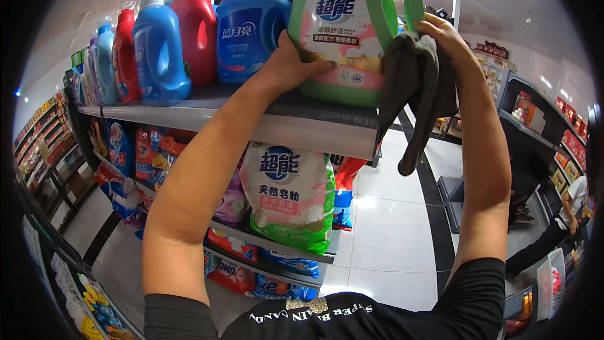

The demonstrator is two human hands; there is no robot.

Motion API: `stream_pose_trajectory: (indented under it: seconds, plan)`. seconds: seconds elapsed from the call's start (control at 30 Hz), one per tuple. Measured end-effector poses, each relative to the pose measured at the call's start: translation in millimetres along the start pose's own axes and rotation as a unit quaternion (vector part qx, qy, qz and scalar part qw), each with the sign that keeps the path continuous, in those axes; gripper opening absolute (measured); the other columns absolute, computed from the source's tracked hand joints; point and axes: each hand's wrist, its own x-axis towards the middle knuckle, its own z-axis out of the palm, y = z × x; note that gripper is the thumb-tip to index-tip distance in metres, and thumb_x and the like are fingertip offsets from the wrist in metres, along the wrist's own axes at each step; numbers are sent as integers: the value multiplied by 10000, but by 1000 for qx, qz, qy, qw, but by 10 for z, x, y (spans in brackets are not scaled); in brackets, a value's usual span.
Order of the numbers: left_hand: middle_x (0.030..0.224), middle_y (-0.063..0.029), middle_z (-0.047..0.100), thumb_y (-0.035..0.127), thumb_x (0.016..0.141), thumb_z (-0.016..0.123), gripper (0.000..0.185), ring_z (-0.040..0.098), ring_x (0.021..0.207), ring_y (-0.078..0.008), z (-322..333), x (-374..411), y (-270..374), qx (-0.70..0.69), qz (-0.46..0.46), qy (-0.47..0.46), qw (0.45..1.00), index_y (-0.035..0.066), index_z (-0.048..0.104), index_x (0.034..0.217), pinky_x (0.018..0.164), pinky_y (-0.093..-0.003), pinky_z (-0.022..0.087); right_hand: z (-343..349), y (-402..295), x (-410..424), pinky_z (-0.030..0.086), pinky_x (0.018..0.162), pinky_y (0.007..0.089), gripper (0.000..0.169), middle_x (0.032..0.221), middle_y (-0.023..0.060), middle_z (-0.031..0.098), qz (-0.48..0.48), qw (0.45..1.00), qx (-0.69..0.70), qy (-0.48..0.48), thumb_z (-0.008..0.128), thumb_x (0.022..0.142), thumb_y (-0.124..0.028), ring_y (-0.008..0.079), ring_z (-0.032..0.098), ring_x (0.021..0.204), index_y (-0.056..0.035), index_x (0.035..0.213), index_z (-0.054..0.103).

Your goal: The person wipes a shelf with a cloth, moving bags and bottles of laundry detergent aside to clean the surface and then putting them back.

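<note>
A large green detergent bottle (339, 42) with a pink and white label stands at the right end of the upper shelf (226, 118). My left hand (297, 61) lies against the bottle's lower left side, thumb across its label. At the bottle's right, by the handle, my right hand (441, 35) holds a dark grey cloth (420, 80), which hangs down beyond the shelf's end. Just left of the green bottle stands a blue detergent bottle (250, 28); a red bottle (193, 28) and another blue one (158, 47) are farther left.
Lower shelves hold bags of washing powder, among them a white and green bag (290, 193). A tiled aisle floor (391, 226) runs at the right. Beyond it are more shelves (533, 127) and a person in a white top (575, 198). More stocked shelves line the left side.
</note>
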Motion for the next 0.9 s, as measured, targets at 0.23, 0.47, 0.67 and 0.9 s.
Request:
stream_pose_trajectory:
  seconds: [0.23,0.47,0.67,0.9]
  plan:
    - [1112,-189,488,234,569,775,1014,492,1023,-248,-71,19,-67,-47,-2,35,998,-69,111,1273,871,-301,395,209,-157,-31,400,735,215,290,864,12,588,-7,999,35,-3,581,765,-191,86,526,791,3,980,586]
    - [1142,-151,469,203,640,733,921,454,1051,-230,-49,-80,110,-70,-43,37,996,28,133,1317,902,-336,361,219,-128,14,420,603,228,286,755,17,576,-30,999,-22,-3,583,744,-229,77,523,660,3,912,591]
    - [1160,-180,445,233,623,745,960,452,1058,-246,-41,-140,179,-29,-51,50,997,15,119,1318,890,-331,362,182,81,91,416,657,230,334,806,8,587,-23,1000,-9,-15,566,756,-299,82,531,718,-66,992,594]
    - [1146,-179,449,249,633,734,940,440,1071,-248,-76,-153,182,-14,-22,35,999,5,134,1314,909,-330,350,147,155,156,399,725,238,372,866,4,584,-41,998,0,-42,573,776,-324,74,516,790,-24,996,586]
